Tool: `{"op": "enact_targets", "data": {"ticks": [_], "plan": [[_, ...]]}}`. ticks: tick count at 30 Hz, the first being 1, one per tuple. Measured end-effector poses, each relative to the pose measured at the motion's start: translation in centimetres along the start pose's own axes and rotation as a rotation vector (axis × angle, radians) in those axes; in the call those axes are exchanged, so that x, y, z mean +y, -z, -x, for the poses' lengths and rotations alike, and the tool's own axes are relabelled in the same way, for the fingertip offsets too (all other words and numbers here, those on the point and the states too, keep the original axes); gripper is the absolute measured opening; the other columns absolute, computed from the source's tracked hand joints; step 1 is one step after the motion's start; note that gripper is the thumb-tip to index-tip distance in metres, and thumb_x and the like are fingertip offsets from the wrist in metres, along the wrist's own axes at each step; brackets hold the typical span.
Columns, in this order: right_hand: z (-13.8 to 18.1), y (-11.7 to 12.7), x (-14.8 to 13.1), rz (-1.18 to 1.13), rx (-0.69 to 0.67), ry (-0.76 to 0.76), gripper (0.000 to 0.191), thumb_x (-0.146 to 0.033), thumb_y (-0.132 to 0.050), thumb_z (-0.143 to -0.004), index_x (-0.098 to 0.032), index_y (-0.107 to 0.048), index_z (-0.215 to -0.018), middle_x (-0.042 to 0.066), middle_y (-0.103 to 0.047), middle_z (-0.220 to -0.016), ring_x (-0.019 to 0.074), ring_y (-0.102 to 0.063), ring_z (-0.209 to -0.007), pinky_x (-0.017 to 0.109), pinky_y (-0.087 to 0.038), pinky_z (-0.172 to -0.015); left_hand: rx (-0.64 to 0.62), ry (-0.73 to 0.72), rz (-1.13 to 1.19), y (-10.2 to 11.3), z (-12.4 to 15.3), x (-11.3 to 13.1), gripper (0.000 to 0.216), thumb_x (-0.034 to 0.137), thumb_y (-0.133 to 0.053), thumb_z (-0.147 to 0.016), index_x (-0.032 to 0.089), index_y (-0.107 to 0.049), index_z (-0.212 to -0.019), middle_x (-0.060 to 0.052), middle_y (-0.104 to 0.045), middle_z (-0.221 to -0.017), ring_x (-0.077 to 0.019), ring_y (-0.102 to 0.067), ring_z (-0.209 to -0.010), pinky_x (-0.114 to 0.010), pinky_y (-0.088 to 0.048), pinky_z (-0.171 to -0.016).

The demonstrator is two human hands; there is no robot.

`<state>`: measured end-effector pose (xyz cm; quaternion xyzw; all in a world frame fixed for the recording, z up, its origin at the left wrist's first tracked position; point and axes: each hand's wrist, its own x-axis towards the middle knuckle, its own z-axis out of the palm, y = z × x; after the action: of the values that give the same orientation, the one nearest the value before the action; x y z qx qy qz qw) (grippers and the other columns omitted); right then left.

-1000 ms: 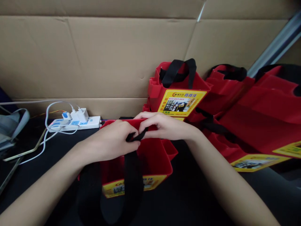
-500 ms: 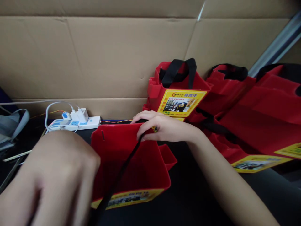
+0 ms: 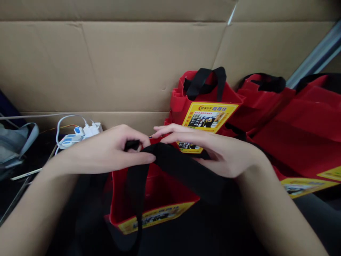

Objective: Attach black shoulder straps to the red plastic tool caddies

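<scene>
A red plastic bin (image 3: pixel 160 192) with a yellow label on its front stands on the dark table right in front of me. A wide black strap (image 3: pixel 186 169) runs across its top and hangs down its left side. My left hand (image 3: pixel 112 151) pinches the strap near the bin's far rim. My right hand (image 3: pixel 210 151) lies over the far rim with its fingers stretched out, and the strap passes under its palm.
More red bins with black straps and yellow labels (image 3: pixel 210 103) are stacked at the back right against a cardboard wall (image 3: pixel 119 71). A white power strip (image 3: pixel 80 137) with chargers and cables lies at the left, beside grey gear (image 3: pixel 13 142).
My left hand, which had pulled the strap out toward me, has returned to the bin's far rim. The strap now lies looped across the bin under my right hand.
</scene>
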<state>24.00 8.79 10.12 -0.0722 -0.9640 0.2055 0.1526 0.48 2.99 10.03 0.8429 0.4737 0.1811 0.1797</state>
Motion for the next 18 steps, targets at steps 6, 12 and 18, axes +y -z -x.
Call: {"op": "enact_targets", "data": {"ticks": [6,12,18], "plan": [[-1.5,-2.5,-2.4,-0.030,0.224,-0.127,0.040,-0.029,-0.039,-0.092,-0.023,-0.040,-0.132,0.003,-0.044,-0.135,0.0162,-0.042,-0.123,0.031,-0.036,-0.102,0.003,0.000,0.004,-1.1,-1.7,0.1,0.026,0.040,-0.045,-0.084,0.019,-0.061,-0.085,0.000,-0.064,-0.082,-0.0151,-0.058,-0.076,-0.024,-0.045,-0.067],[-2.0,-3.5,-1.9,0.228,0.308,-0.149,0.053,-0.018,-0.058,-0.081,-0.023,-0.040,-0.130,0.003,-0.053,-0.122,0.0148,-0.051,-0.110,0.028,-0.043,-0.093,-0.024,0.056,0.069,0.0,0.6,0.3,0.021,0.025,-0.041,-0.086,0.024,-0.056,-0.100,0.003,-0.062,-0.096,-0.0139,-0.058,-0.088,-0.021,-0.046,-0.071],[-3.2,-4.2,-1.5,0.358,0.517,-0.009,0.029,-0.015,-0.051,-0.085,-0.021,-0.053,-0.113,0.006,-0.055,-0.107,0.0160,-0.052,-0.101,0.028,-0.045,-0.084,0.088,0.065,0.058,-0.5,0.3,0.3,0.019,0.021,-0.036,-0.084,0.020,-0.054,-0.091,0.001,-0.061,-0.084,-0.0125,-0.057,-0.073,-0.022,-0.046,-0.063]]}}
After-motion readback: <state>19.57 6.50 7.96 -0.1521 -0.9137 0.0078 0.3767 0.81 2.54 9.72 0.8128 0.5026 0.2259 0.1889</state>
